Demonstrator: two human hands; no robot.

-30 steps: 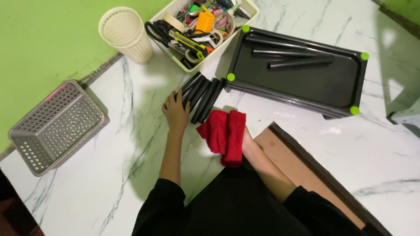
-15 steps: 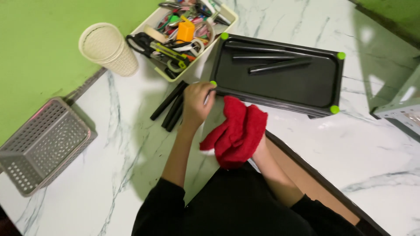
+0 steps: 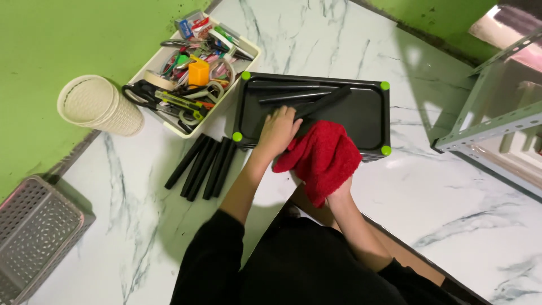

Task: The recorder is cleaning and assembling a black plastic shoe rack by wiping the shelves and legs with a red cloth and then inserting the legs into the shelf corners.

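While the left hand (image 3: 278,131) reaches over the near rim of the black tray (image 3: 370,116), its fingers are curled around the near end of a black tube (image 3: 323,101), and that tube is the thing to watch. It lies inside the tray, near the middle of the frame, its long axis slanting up and to the right, away from the hand and across two more black tubes (image 3: 293,90) resting along the tray's far side. So the tube runs out ahead of the left hand, and the left is plainly the nearer one. It looks slim, straight, matte black, and hard to pick out against the dark tray floor.

Just below and right of that, the right hand (image 3: 337,189) is closed on a red cloth (image 3: 322,155), bunched up and draped over the tray's near edge, touching the left hand's side.

Left of the tray, a row of loose black tubes (image 3: 202,167) sits side by side on the white marble table (image 3: 141,226), all tilted the same way. Further up and left are a cream box of scissors and oddments (image 3: 192,85), a cream woven cup (image 3: 99,105), and a grey mesh basket (image 3: 34,237) at the lower left corner.
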